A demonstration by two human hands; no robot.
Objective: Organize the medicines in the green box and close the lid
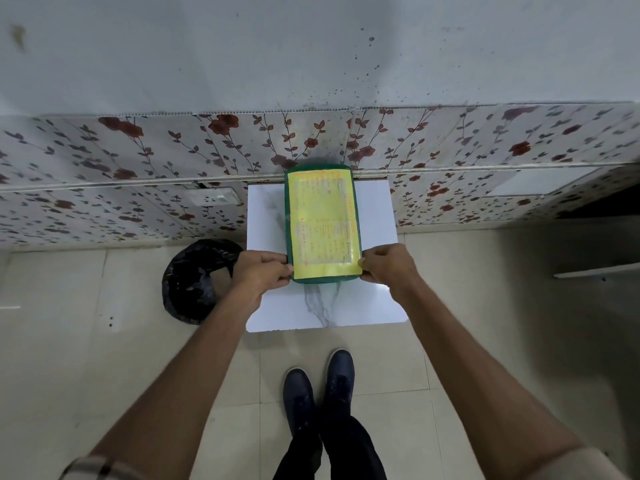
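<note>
Shoes [318, 386]: a dark pair stood on the pale floor tiles, nearest the camera, toes toward the table.
Table [374, 299]: a small white marble-patterned top, set against the wall; its near part lay bare.
Left hand [261, 270]: fingers curled together on the near left corner of the green box, thumb on top at the lid's edge; clamped on the box.
Right hand [388, 265]: mirrored the other, fingers closed on the near right corner, thumb touching the lid.
Purpose of hold: judged a two-sided grip at the near end, suited either to pressing the lid home or to prising it up; which one could not be told.
Green box [323, 279]: lay lengthwise on the table's middle, its far end reaching the wall; dark green rim showing all round.
Lid [322, 220]: sat flat on the box, covered by a yellow printed label, text too blurred to read.
Medicines: none visible; presumably inside, hidden by the lid.
Bin [194, 282]: lined with a black bag, stood on the floor just left of the table, near the left forearm but not in its way.
Wall socket [213, 198]: white, mounted on the floral panel left of the table.
Floral panel [138, 168]: red-flower covering along the lower wall.
Obstructions: none judged to hinder either hand.
</note>
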